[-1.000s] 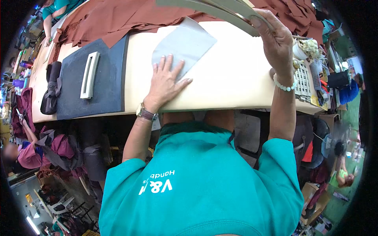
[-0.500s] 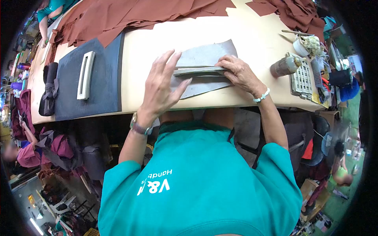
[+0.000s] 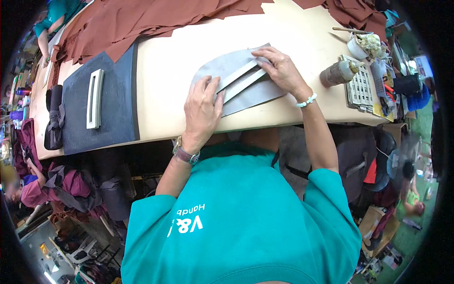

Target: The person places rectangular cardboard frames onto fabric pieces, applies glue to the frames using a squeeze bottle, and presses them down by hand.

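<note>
Near the upper centre, the pale slotted piece [image 3: 245,86] slants up rightward over the grey sheet [image 3: 220,65], its long axis running from the half-curled left hand [image 3: 203,106] to the half-curled right hand [image 3: 280,71], each gripping an end.

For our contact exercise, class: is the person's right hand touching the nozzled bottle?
Apart. The head view shows cream tabletop between the right hand and the nozzled bottle.
</note>
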Demonstrator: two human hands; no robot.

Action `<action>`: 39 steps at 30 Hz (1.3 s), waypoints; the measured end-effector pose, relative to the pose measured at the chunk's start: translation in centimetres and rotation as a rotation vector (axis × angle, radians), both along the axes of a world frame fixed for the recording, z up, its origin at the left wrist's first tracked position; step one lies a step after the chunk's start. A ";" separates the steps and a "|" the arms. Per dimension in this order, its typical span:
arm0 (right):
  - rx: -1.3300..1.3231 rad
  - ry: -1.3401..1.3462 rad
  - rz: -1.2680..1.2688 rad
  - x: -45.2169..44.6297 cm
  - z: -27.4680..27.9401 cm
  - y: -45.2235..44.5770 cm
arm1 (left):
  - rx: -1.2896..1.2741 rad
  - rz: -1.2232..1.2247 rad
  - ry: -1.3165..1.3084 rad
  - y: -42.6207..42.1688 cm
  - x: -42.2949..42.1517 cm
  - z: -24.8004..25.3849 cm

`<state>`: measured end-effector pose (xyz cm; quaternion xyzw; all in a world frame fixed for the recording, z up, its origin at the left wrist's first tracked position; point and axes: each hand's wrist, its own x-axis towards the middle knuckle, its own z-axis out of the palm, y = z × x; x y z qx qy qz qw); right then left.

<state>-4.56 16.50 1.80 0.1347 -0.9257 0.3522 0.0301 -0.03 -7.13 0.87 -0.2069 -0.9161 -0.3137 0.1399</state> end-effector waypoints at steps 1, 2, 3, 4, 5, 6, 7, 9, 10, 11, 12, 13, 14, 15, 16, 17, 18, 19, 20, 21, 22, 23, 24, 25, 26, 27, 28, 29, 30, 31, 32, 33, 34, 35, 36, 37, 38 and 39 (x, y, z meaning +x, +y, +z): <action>0.084 0.032 0.023 -0.1 0.1 -0.2 | -0.034 0.023 0.070 -0.1 0.0 -0.1; 0.168 0.060 0.045 -0.1 0.1 -0.3 | -0.006 -0.012 0.068 -0.5 0.0 -0.1; 0.208 0.036 0.061 -0.1 0.1 -0.2 | 0.022 -0.047 0.063 -0.8 0.1 0.5; 0.234 0.048 0.106 -0.1 0.5 0.0 | 0.049 -0.079 0.056 -1.0 0.2 0.7; 0.259 0.062 0.152 -0.1 1.3 0.2 | 0.040 -0.093 0.018 -1.3 0.4 0.6; 0.284 0.079 0.198 -0.2 1.8 0.3 | 0.031 -0.107 -0.017 -1.4 0.4 0.4; 0.373 0.109 0.241 -0.4 1.7 0.6 | 0.023 -0.123 -0.051 -1.5 0.5 0.3; 0.554 0.170 0.324 -1.3 1.6 0.9 | 0.040 -0.095 -0.071 -1.4 0.5 -0.5; 0.573 0.113 0.338 -1.6 1.8 0.9 | 0.048 -0.083 -0.083 -1.4 0.6 -0.7; 0.591 0.057 0.353 -1.9 2.1 0.6 | 0.067 -0.075 -0.088 -1.3 0.7 -0.7; 0.611 0.001 0.368 -2.2 2.4 0.3 | 0.085 -0.066 -0.092 -1.1 0.7 -0.7; 0.602 0.060 0.358 -2.2 2.2 0.2 | 0.105 -0.059 -0.093 -1.0 0.7 -0.7; 0.597 0.119 0.343 -1.9 1.9 0.2 | 0.098 -0.054 -0.062 -0.9 0.7 -0.7; 0.597 0.176 0.322 -1.6 1.8 0.4 | 0.093 -0.054 -0.030 -0.8 0.8 -0.8; 0.530 0.251 0.240 -0.9 2.1 0.2 | 0.093 -0.059 0.006 -0.7 0.8 -0.8; 0.466 0.328 0.155 0.3 2.6 -0.3 | 0.095 -0.057 0.019 -0.5 0.8 -0.9; 0.403 0.405 0.071 1.7 3.2 -0.7 | 0.097 -0.057 0.031 -0.6 0.9 -1.0; 0.302 0.510 -0.035 3.0 3.9 -0.7 | 0.100 -0.054 0.044 -0.6 0.9 -1.1; 0.243 0.678 -0.204 4.3 3.5 -0.1 | 0.110 -0.056 0.036 -0.5 0.8 -1.2; 0.276 0.857 -0.398 5.7 2.6 1.1 | 0.115 -0.055 0.024 -0.6 0.9 -1.3; 0.211 0.987 -0.528 6.7 2.6 2.1 | 0.115 -0.052 0.009 -0.7 0.9 -1.5; 0.079 0.967 -0.714 7.6 2.9 2.6 | 0.118 -0.062 -0.021 -0.8 0.9 -1.6; 0.005 0.906 -0.828 7.7 2.8 3.6 | 0.122 -0.066 -0.029 -0.7 0.8 -1.6; -0.073 0.838 -0.940 7.9 2.2 4.8 | 0.122 -0.069 -0.039 -0.7 0.8 -1.6; -0.154 0.764 -1.047 7.9 1.6 6.0 | 0.120 -0.067 -0.049 -0.8 0.8 -1.5; -0.220 0.636 -1.009 7.5 0.8 7.3 | 0.139 -0.073 -0.058 -0.8 0.8 -1.4; -0.285 0.504 -0.963 7.1 -0.3 8.6 | 0.159 -0.072 -0.067 -0.7 0.8 -1.2; -0.348 0.368 -0.909 6.9 -1.3 9.5 | 0.176 -0.066 -0.079 -0.8 1.0 -1.0; -0.363 0.337 -0.885 6.9 -2.0 10.1 | 0.169 -0.058 -0.058 -1.0 1.2 -0.8; -0.375 0.309 -0.857 6.7 -2.4 10.6 | 0.166 -0.048 -0.035 -1.2 1.4 -0.6; -0.383 0.284 -0.827 6.2 -2.7 10.9 | 0.166 -0.036 -0.010 -1.3 1.5 -0.5; -0.527 0.243 -0.753 6.3 -1.8 10.1 | 0.153 -0.028 0.009 -1.7 1.6 -0.7; -0.655 0.253 -0.670 6.3 -0.4 8.5 | 0.174 -0.014 0.000 -2.1 1.7 -1.1; -0.775 0.137 -0.615 6.7 0.5 7.7 | 0.196 -0.004 -0.010 -2.4 1.9 -1.6; -0.891 0.020 -0.562 7.1 1.3 6.9 | 0.219 0.005 -0.020 -2.6 2.1 -1.9; -0.845 0.036 -0.541 7.1 2.6 5.5 | 0.216 -0.004 -0.014 -2.7 2.1 -2.0; -0.800 0.056 -0.520 7.0 4.1 3.8 | 0.215 -0.014 -0.003 -2.7 2.0 -2.0; -0.754 0.079 -0.497 6.9 5.0 2.8 | 0.214 -0.025 0.008 -2.6 1.9 -2.0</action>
